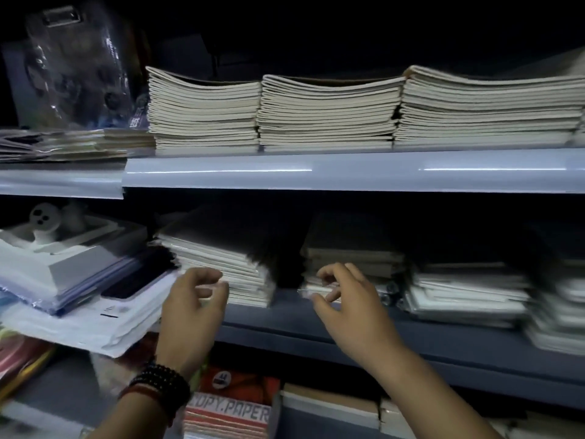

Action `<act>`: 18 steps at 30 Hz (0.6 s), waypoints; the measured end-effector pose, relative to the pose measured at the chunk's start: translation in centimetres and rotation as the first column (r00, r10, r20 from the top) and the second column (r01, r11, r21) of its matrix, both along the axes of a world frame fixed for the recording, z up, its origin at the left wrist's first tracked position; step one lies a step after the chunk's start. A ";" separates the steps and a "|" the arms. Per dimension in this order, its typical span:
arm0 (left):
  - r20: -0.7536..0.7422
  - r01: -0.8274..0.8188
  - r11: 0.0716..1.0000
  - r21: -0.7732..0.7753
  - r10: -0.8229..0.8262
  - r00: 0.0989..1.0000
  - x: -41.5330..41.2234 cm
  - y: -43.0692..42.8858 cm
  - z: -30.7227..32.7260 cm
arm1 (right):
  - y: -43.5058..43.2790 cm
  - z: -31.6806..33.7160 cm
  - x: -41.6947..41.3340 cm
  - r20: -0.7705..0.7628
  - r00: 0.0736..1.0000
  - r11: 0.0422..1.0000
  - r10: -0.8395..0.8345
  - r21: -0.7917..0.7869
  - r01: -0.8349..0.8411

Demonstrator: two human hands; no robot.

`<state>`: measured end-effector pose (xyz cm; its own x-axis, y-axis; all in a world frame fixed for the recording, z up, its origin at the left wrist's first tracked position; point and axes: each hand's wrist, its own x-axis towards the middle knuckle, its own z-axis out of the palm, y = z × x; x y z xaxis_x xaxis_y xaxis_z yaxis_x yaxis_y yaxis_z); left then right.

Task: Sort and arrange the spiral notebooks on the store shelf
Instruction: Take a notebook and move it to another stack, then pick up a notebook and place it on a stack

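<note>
On the middle shelf [285,324] lie several stacks of notebooks. The left stack [221,264] leans, its white page edges facing me under a dark cover. My left hand [193,302], with dark bead bracelets on the wrist, hovers at this stack's front lower corner, fingers loosely curled around nothing. The middle stack [354,255] is brownish and partly wrapped in clear plastic. My right hand [345,302] is at its front left corner, thumb and curled fingers pinching the shiny plastic-wrapped edge of a low notebook [305,291]. No spiral bindings are visible in the blur.
The upper shelf [348,172] carries three tall stacks of cream notebooks [329,112]. More white stacks [468,293] lie to the right. Left of my hand are folders and paper packs [79,293]. Below stands a copy paper ream [228,410]. A gap separates the two stacks.
</note>
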<state>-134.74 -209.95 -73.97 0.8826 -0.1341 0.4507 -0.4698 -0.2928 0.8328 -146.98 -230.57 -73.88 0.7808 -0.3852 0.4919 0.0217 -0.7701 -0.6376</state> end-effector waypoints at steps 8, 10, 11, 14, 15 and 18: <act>0.206 0.236 0.860 0.453 -0.358 0.911 -6.2 -10.6 -2.9 | -7.8 -1.8 -10.1 -0.023 0.965 0.933 -0.260 -0.263 0.245; 0.241 0.249 0.824 0.508 -0.414 0.878 -7.7 -13.5 -3.0 | -9.6 -2.2 -12.5 -0.038 0.941 0.898 -0.336 -0.315 0.308; 0.259 0.263 0.811 0.523 -0.445 0.858 -8.5 -14.9 -3.0 | -10.4 -2.4 -13.7 -0.041 0.929 0.885 -0.368 -0.323 0.336; 0.299 0.308 0.779 0.547 -0.526 0.796 -10.8 -18.7 -3.5 | -12.5 -3.3 -16.9 -0.047 0.895 0.853 -0.443 -0.329 0.405; 0.306 0.320 0.774 0.547 -0.541 0.783 -11.6 -19.9 -3.6 | -13.2 -3.5 -17.8 -0.057 0.883 0.844 -0.466 -0.327 0.424; 0.320 0.317 0.814 0.487 -0.504 0.802 -13.1 -22.6 -3.7 | -15.2 -3.7 -19.9 -0.053 0.856 0.819 -0.513 -0.327 0.471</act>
<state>-147.86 -232.60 -77.63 0.4372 -0.6846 0.5832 -0.8911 -0.2423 0.3836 -166.85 -245.73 -77.58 0.5913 -0.5909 0.5488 -0.4788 -0.8048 -0.3508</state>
